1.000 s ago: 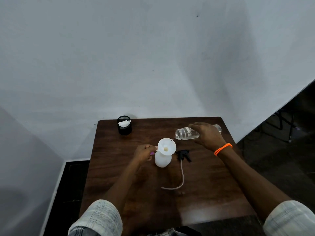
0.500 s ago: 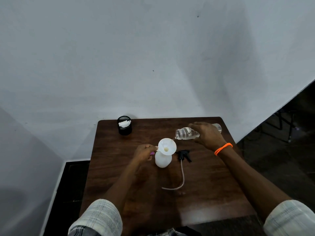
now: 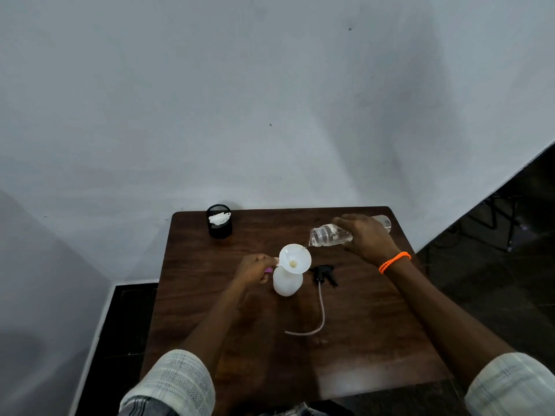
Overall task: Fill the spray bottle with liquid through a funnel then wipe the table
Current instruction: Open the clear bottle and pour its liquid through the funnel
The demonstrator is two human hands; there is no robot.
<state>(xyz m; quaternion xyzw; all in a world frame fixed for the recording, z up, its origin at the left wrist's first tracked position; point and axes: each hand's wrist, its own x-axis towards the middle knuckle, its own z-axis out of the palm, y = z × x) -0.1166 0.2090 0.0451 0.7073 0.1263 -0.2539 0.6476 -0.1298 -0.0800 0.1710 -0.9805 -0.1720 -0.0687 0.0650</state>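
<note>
On the one table, the left hand pinches the tab of one white funnel sitting in one white bottle, while the right hand grips one clear bottle tipped over it, one sprayer lying beside.

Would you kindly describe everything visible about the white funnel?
The funnel looks like white plastic, a wide round cone seen from above with a yellowish hole at its centre. It sits upright in the neck of the white spray bottle. The left hand pinches a small tab on its rim. The tilted clear bottle has its mouth at the far rim.
</note>
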